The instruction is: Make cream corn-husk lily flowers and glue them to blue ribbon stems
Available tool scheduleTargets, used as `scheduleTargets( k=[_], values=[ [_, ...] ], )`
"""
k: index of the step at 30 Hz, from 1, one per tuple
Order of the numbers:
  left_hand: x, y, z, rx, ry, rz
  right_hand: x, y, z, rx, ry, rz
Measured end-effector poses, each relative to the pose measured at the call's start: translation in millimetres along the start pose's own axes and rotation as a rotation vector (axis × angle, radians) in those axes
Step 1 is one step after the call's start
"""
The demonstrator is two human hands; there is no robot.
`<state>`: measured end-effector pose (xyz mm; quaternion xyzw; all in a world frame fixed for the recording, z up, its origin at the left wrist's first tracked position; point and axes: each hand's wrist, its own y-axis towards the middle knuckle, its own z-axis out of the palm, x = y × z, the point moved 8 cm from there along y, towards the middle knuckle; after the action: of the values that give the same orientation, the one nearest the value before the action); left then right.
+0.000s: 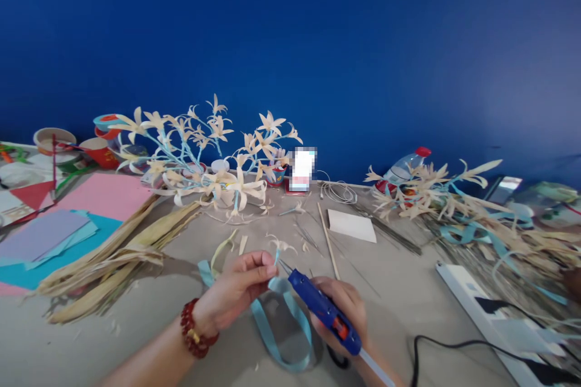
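Observation:
My left hand (242, 287), with a red bead bracelet at the wrist, pinches the stem of a small cream flower (282, 244) between thumb and fingertips. A light blue ribbon (276, 347) hangs in a loop just beneath, its upper end near the stem. In my right hand (342, 305) is a blue glue gun (318, 305), fingers wrapped round it. Its metal tip points left and lies close to the flower's stem; whether they touch I cannot tell. A glue stick (376, 367) sticks out of the gun's rear.
Branches of cream flowers (240, 187) stand at the back left, with dried husks (118, 260) and coloured paper (40, 239) beside them. A white card (351, 225) lies centre right. More flowers (420, 193) and a power strip (481, 326) are at right.

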<state>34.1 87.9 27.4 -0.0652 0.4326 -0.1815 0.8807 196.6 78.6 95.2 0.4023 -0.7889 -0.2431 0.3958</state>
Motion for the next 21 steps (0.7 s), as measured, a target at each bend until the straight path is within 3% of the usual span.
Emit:
scheduleTargets(
  k=[8,16,21],
  values=[
    [7.7,-3.4,18.4,0.166,-0.195,-0.077,-5.0,-8.8,2.1,-0.028,-0.005,0.01],
    [12.1,-4.8,25.6,0.217,-0.236,-0.106,-5.6,-4.5,3.8,0.041,0.058,0.047],
    [14.1,-5.4,29.2,0.264,-0.23,-0.11,-6.3,-5.5,-0.4,-0.028,0.052,0.027]
  ],
)
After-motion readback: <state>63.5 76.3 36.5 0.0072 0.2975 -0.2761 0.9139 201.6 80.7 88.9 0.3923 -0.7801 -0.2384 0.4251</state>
